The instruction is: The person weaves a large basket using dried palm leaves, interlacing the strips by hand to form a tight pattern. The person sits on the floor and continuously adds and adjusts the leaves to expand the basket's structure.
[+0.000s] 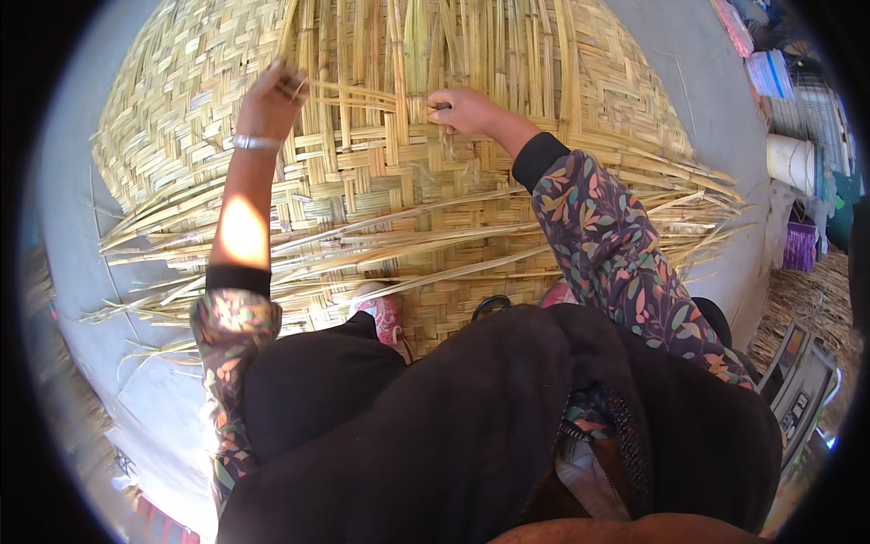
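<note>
A large mat (195, 82) of woven pale yellow reed strips spreads in front of me and under my feet. My left hand (275, 98), with a silver bangle at the wrist, is closed at the left end of a few flat reed strips (353, 94). These run crosswise toward the middle, among upright strips (535, 54) that stretch away from me. My right hand (464, 111) is closed low over the weave, right of those crosswise strips. Its fingertips press together near a greenish upright strip; what they grip is hidden.
Loose strip ends (145, 236) stick out past the mat's left and right sides. My red patterned shoe (388, 319) rests on the mat, beside a dark curved object (494, 305). At right stand a white bucket (790, 163), a purple basket (799, 245) and a grey boxy device (797, 390).
</note>
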{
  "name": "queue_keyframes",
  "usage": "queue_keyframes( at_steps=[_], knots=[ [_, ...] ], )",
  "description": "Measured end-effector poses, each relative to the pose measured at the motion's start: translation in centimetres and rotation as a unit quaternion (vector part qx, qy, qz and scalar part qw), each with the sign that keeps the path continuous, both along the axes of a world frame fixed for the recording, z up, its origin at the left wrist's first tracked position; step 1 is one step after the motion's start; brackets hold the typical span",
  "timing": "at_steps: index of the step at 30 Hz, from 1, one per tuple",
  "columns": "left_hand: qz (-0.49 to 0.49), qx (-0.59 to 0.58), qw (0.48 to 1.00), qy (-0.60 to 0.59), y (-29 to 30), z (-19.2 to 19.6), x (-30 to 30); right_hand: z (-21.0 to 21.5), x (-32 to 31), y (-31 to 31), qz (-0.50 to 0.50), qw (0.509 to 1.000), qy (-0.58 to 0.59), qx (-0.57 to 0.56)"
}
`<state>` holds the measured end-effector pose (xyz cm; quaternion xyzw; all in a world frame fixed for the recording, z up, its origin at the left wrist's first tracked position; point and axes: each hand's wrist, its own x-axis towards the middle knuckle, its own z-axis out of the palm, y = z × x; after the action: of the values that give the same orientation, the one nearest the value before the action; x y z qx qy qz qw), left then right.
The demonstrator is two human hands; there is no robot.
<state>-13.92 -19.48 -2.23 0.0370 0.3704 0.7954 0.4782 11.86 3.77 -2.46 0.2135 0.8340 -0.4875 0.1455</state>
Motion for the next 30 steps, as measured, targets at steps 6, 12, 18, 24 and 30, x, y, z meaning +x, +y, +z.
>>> queue_keyframes(
  at_steps=[6, 12, 18, 24, 30],
  knots=[
    [0.079, -0.033, 0.991, 0.099, -6.8, 6.8, 8.5, 1.3, -1.8, 0.1, 0.091, 0.992, -0.06, 0.061],
    [0.197, -0.22, 0.949, 0.114, -6.1, 2.7, 6.2, 1.0, -0.4, -0.6, 0.033, 0.994, -0.003, 0.104],
    [0.211, -0.315, 0.921, 0.092, -6.1, -1.7, 4.3, 0.9, 2.3, -4.0, -0.015, 0.953, 0.123, 0.278],
    [0.226, -0.309, 0.92, 0.086, -7.1, -2.2, 6.1, 1.4, 3.9, -5.1, 0.088, 0.912, 0.1, 0.388],
    [0.183, -0.266, 0.944, 0.064, -7.7, -2.3, 5.0, 4.5, 1.7, -4.2, 0.253, 0.868, 0.028, 0.426]
  ],
)
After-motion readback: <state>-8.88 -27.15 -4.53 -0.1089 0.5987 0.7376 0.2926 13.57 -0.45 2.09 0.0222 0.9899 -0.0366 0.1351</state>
